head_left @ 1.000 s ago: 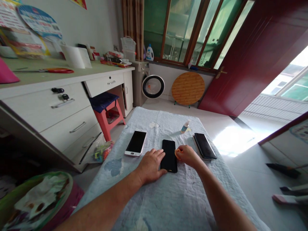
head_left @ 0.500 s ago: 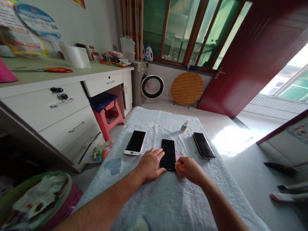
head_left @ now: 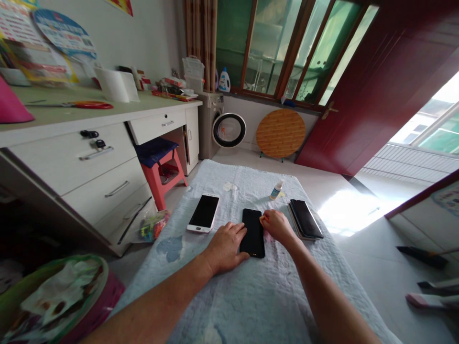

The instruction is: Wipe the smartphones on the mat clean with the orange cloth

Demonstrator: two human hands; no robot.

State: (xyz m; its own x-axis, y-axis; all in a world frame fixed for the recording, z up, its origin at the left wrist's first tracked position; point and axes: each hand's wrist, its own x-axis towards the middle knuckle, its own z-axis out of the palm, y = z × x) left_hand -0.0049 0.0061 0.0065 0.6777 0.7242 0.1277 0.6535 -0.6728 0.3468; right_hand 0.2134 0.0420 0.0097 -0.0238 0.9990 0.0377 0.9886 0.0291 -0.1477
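Observation:
A black phone (head_left: 252,231) lies face up in the middle of a pale blue quilted cloth (head_left: 251,286). My left hand (head_left: 225,246) rests flat on the cloth with its fingers against the phone's left edge. My right hand (head_left: 277,225) is closed at the phone's upper right edge, pinching something small and orange that I cannot make out. A white phone (head_left: 203,212) lies to the left, and a stack of dark phones (head_left: 304,218) to the right. A small spray bottle (head_left: 276,189) stands further back on the cloth.
A white desk with drawers (head_left: 89,162) runs along the left, with a red stool (head_left: 161,169) beneath it. A bin with crumpled paper (head_left: 53,296) sits at lower left. A washing machine (head_left: 218,126), a round wooden tabletop (head_left: 280,132) and a dark red door (head_left: 376,81) stand behind.
My right hand slid down along the phone's right edge to its lower corner, then back up to the upper right edge. My left hand has stayed in place on the phone's left side.

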